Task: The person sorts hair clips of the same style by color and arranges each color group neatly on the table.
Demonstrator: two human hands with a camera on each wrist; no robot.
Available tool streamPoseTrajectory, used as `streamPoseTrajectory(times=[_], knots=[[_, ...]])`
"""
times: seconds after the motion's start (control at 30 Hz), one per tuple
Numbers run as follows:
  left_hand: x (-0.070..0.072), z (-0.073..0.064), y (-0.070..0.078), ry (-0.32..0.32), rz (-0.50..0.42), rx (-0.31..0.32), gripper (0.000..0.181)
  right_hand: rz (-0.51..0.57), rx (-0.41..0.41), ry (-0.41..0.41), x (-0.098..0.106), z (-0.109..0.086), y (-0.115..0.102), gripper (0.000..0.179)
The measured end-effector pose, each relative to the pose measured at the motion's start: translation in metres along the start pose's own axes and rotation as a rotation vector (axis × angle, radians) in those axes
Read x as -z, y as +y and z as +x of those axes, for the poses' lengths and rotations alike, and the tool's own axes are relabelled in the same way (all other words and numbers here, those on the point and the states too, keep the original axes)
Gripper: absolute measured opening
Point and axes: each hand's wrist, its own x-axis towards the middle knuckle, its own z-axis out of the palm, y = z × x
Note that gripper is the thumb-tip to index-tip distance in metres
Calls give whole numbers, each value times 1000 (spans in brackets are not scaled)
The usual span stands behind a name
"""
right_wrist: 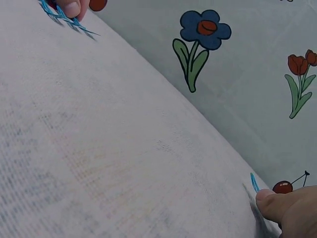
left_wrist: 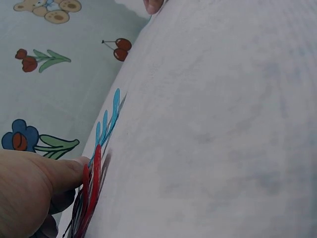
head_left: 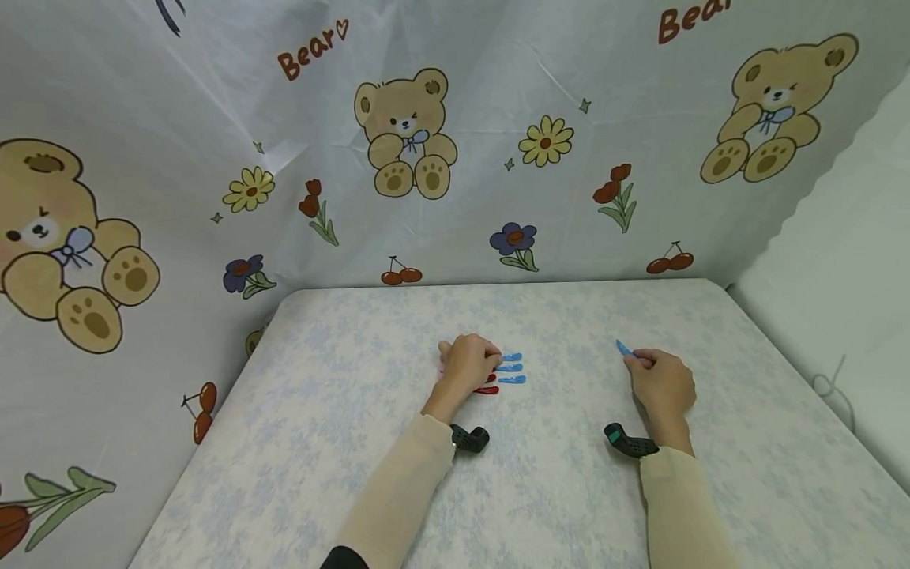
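Note:
Three light-blue hair clips [head_left: 512, 380] lie one above another on the table, beside the fingers of my left hand [head_left: 465, 363]. Its thumb and fingertips pinch the left end of the farthest blue clip [head_left: 513, 357]. Red hair clips [head_left: 486, 390] show under and below that hand, partly covered by it. In the left wrist view the red clips [left_wrist: 95, 171] stand out nearest, with the blue ones [left_wrist: 116, 104] beyond. Farther right, my right hand [head_left: 663, 387] pinches another blue hair clip [head_left: 623, 348] between thumb and finger, its tip pointing up and left.
A pale mottled cloth covers the table [head_left: 554, 490]. Behind it hangs a white curtain [head_left: 483, 221] printed with bears and flowers. A thin cord [head_left: 842, 387] hangs by the white wall at right. Each wrist wears a dark camera mount, such as the left one [head_left: 471, 439].

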Motion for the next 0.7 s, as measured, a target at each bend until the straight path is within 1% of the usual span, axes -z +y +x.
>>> streamPoseTrajectory(times=[0.17, 0.3, 0.4, 0.6, 0.7], knots=[[-1, 0, 0, 1, 1, 3, 12, 31, -21, -7, 0, 0, 0, 38], [-1, 0, -1, -1, 8, 2, 12, 85, -22, -17, 1, 0, -1, 39], [-1, -1, -1, -7, 9, 1, 12, 119, -1, -24, 2, 0, -2, 40], [-2, 0, -2, -6, 4, -1, 12, 145, 52, -31, 6, 0, -9, 40], [-2, 1, -2, -3, 7, 3, 12, 174, 91, -60, 9, 0, -15, 42]])
